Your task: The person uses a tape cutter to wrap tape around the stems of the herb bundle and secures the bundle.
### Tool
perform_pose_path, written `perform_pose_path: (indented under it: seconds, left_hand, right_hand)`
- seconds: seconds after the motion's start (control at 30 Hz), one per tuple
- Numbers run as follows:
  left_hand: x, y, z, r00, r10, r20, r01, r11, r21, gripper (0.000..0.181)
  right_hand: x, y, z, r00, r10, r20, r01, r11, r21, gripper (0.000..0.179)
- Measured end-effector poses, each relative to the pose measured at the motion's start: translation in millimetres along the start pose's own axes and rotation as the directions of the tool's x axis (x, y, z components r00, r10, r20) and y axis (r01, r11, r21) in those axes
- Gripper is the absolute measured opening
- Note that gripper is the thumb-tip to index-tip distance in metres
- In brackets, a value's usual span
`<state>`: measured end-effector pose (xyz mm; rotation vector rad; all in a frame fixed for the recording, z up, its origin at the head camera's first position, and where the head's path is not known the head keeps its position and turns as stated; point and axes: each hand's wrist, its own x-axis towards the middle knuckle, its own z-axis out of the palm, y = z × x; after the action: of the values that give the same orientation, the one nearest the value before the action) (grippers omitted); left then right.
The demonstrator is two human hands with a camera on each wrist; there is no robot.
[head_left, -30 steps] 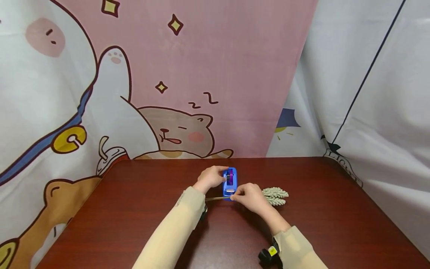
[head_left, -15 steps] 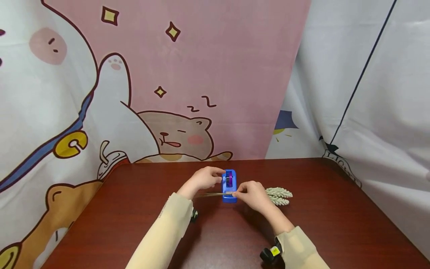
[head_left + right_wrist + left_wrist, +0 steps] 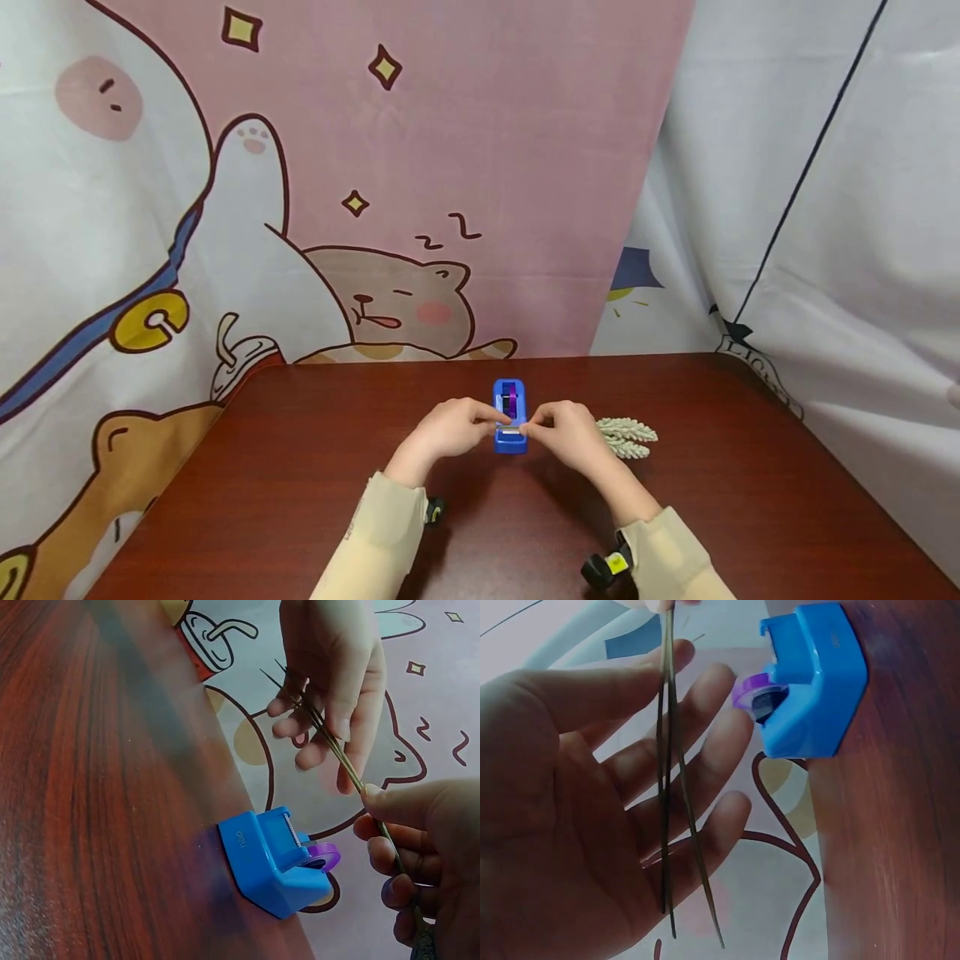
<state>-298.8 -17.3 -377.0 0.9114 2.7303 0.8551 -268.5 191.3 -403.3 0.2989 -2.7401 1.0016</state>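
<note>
Pale green wheat stalks [image 3: 626, 431] lie across the front of a blue tape dispenser [image 3: 511, 446], ears to the right. My right hand [image 3: 567, 433] pinches their thin stems between thumb and forefinger. From the left, my left hand [image 3: 450, 427] reaches to the stems, its thumb tip and forefinger right at them. In the left wrist view the loose ends of the stems [image 3: 666, 765] fan out across the palm and its relaxed, spread fingers. A purple tape roll [image 3: 325, 856] sits in the dispenser, just beyond both hands.
The dark red-brown tabletop [image 3: 300, 467] runs back to a cartoon-printed pink and white cloth [image 3: 540, 208]. A white cloth [image 3: 825, 208] hangs along the right side. Black wrist cameras, such as the right one [image 3: 600, 572], hang under the cuffs.
My left hand has come away from the dispenser's left side, moved nearer to me, and reached in to the stems. My right hand keeps its pinch, having shifted slightly.
</note>
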Motion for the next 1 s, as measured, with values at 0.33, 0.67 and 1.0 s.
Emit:
perform_pose_path:
  seconds: [0.33,0.67,1.0]
  left_hand:
    - [-9.0,5.9,-2.8,0.999,0.031,-0.038,-0.031,0.999,0.013,0.031]
    - [-9.0,4.9,-0.5,0.997,0.035,-0.074,-0.034,0.999,0.02,0.031]
    - [-7.2,4.7,5.3,0.995,0.005,-0.103,-0.001,0.999,0.044,0.027]
  right_hand:
    - [1.2,-0.4,-5.2,0.999,-0.008,0.033,0.007,0.999,0.042,0.017]
    - [3.1,-0.2,-8.7,0.996,-0.069,0.058,0.067,0.997,0.035,0.014]
    - [0.7,0.3,-6.0,0.999,-0.042,0.023,0.041,0.998,0.05,0.007]
